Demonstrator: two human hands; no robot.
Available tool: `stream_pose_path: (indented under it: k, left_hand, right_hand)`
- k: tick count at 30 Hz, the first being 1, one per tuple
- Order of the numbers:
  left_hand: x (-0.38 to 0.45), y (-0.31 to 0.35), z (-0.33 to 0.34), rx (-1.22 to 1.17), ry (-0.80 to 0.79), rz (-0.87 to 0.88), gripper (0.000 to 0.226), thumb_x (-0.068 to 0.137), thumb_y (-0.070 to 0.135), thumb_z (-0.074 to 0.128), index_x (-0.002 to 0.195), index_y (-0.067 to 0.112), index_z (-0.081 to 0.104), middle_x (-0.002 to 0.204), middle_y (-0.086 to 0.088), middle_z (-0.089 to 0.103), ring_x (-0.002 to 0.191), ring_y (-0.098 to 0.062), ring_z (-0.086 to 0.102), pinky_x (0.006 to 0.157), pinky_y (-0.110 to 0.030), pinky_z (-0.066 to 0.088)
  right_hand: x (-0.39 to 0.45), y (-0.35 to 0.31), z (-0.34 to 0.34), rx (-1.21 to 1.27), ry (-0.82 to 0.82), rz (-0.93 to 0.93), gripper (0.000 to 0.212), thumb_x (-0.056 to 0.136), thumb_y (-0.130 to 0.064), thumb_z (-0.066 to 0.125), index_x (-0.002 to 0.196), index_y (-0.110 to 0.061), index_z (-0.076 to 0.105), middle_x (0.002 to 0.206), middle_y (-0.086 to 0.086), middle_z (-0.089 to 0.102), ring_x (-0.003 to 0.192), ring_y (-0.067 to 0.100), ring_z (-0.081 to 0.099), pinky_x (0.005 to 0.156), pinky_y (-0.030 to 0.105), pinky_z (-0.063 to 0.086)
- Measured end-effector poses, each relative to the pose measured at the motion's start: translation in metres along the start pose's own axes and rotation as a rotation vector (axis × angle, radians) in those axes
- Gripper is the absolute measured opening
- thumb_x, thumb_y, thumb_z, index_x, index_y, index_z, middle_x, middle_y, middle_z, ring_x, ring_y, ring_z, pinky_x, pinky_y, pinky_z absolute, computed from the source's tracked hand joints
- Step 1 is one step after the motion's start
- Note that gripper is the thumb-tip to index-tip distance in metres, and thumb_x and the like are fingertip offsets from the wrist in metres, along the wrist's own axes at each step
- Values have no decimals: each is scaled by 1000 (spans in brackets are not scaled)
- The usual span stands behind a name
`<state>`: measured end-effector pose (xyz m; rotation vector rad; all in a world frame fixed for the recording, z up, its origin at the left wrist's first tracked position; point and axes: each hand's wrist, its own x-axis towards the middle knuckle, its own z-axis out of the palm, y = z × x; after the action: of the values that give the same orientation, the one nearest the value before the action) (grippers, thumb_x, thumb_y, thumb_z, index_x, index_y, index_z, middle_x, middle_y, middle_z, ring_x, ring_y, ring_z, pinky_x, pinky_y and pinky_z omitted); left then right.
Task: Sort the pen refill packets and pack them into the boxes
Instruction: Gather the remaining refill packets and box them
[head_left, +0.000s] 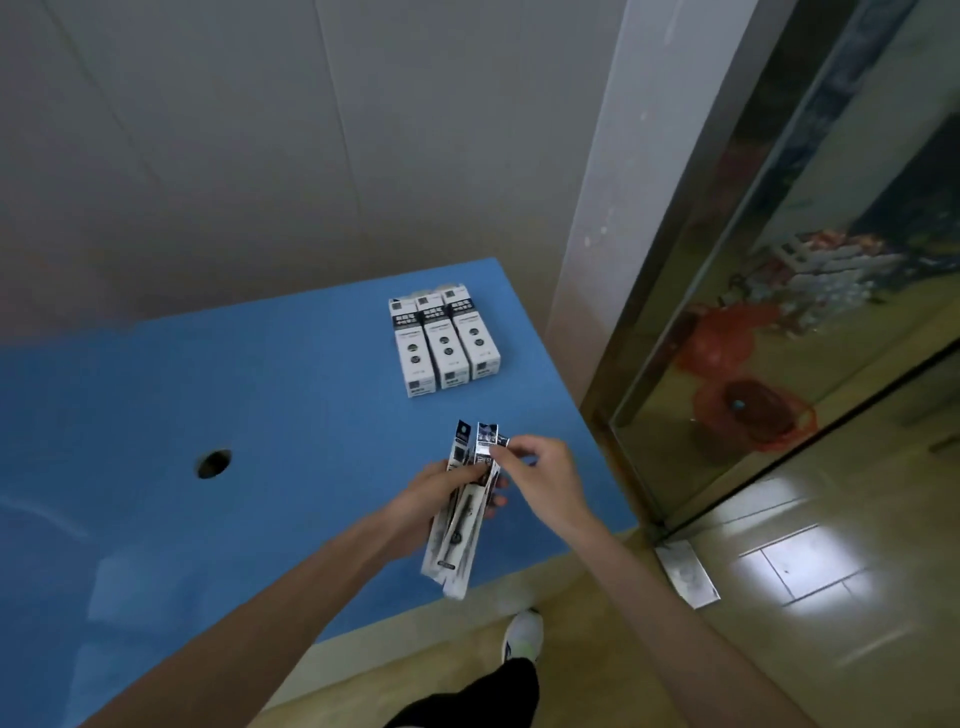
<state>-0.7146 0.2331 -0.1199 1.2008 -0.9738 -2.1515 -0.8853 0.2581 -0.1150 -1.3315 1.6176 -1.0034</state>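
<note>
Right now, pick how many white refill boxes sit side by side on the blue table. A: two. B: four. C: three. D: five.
C: three white refill boxes lie side by side on the blue table, beyond the left hand holding the refill packets.

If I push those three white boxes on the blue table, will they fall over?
Probably not: the boxes lie flat on the blue table, side by side, so they would likely slide. They look like thin card, so likely light.
</note>
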Motion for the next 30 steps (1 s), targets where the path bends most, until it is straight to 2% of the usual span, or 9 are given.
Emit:
stream_pose_path:
  k: [6, 8, 11, 14, 17, 19, 24, 27, 30]
  left_hand:
    - [79, 14, 63, -123, -8, -124, 39, 103, 36, 59, 116, 0, 62, 100, -21, 72, 84, -33, 73, 74, -42, 59]
    - [103, 21, 82, -157, -20, -132, 44, 101, 41, 61, 115, -1, 63, 101, -23, 72, 83, -33, 72, 74, -43, 59]
    - [127, 31, 110, -124, -38, -106, 43, 105, 39, 53, 119, 0, 63, 105, -22, 74, 86, -31, 73, 77, -41, 61]
    - [141, 39, 127, -116, -45, -73, 34, 108, 34, 49, 122, 6, 61, 107, -18, 74, 88, -27, 72, 78, -39, 61]
    - [152, 49, 134, -69, 18, -1, 26, 106, 30, 54, 118, 8, 58, 101, -14, 74, 83, -23, 70, 76, -36, 59]
    - [159, 56, 137, -59, 92, 42, 22, 104, 27, 58, 114, 8, 59, 95, -11, 73, 76, -20, 69, 73, -33, 58]
    - [181, 64, 145, -51, 282, 123, 30, 96, 28, 71, 114, 5, 63, 94, -11, 74, 77, -22, 68, 76, -33, 57]
    - [189, 59, 157, -83, 396, 122, 44, 89, 33, 76, 117, 1, 63, 95, -15, 73, 82, -27, 67, 83, -43, 56]
    - [200, 58, 170, -109, 501, 104, 41, 92, 35, 74, 112, 0, 66, 94, -18, 72, 85, -31, 68, 88, -46, 56]
  right_hand:
    - [53, 14, -75, -32, 45, 30, 42, 100, -22, 65, 59, -18, 56, 51, -9, 48, 52, 4, 41, 55, 27, 30]
    - [75, 20, -100, -75, 80, 43, 39, 100, -25, 64, 63, -16, 60, 54, -2, 53, 52, 8, 44, 55, 34, 34]
    - [105, 34, -132, -86, 109, 67, 33, 100, -31, 61, 76, -9, 69, 68, 8, 67, 65, 31, 60, 62, 45, 47]
    - [130, 44, -154, -30, 70, 111, 32, 100, -31, 60, 84, -6, 71, 78, 17, 70, 70, 35, 62, 70, 50, 52]
    - [154, 42, -162, 63, -10, 155, 32, 102, -27, 59, 88, -1, 69, 80, 21, 68, 71, 25, 58, 68, 42, 47]
    - [169, 38, -166, 138, -66, 210, 28, 103, -26, 58, 92, -3, 72, 81, 12, 69, 75, 21, 60, 68, 34, 46]
    - [210, 41, -176, 182, -352, 235, 30, 94, -44, 70, 93, -15, 77, 88, 0, 77, 84, 14, 72, 73, 22, 55]
    - [233, 52, -183, 110, -502, 227, 28, 92, -38, 73, 77, -14, 73, 62, -9, 68, 60, 2, 61, 57, 12, 43]
    - [253, 58, -192, 51, -595, 201, 38, 93, -39, 73, 66, -14, 62, 56, -3, 52, 55, 10, 49, 55, 19, 38]
